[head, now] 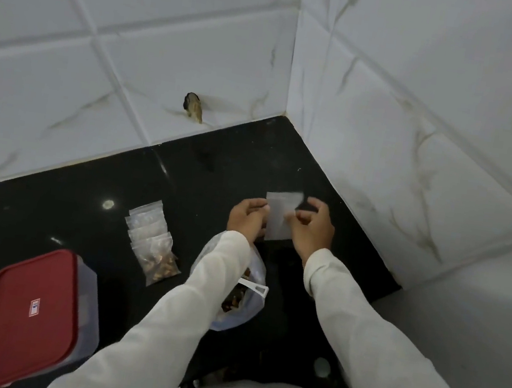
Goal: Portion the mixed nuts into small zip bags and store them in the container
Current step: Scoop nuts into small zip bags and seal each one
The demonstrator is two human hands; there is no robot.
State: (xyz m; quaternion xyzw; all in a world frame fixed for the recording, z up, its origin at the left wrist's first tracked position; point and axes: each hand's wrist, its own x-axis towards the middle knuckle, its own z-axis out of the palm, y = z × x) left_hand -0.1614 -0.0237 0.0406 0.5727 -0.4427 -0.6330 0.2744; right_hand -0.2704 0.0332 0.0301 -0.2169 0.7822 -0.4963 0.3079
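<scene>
Container (33, 317): near-left of the nut bag (254, 306), on the black tabletop (50, 215). Red lid on, clear walls, contents not readable. Nothing stored yet as far as I can tell.

Nut bag: clear plastic, mouth open, mixed nuts inside, partly hidden under the left sleeve. White scoop (254, 286) lies in its mouth, handle pointing right.

Filled bags (152, 239): left of the nut bag and a little farther out, overlapping in a row, approx. five or six. The nearest one clearly shows nuts; the rest are too blurred to judge fill.

Zip bag (279, 219): just beyond the nut bag, between both hands, looks empty. Left hand (246, 218) pinches its left edge, fingers curled in. Right hand (313, 227) pinches its right side near the top, fingers curled. Cannot tell if it's off the tabletop or if the mouth is open.

Beyond that: tiled wall corner, with a dark stub (192, 107) in the wall far-left of the nut bag.

Progress, est.: portioning well under way but not done, since nuts remain. Left: open and fill this bag, seal it, maybe more, then lid off and all bags into the container.
</scene>
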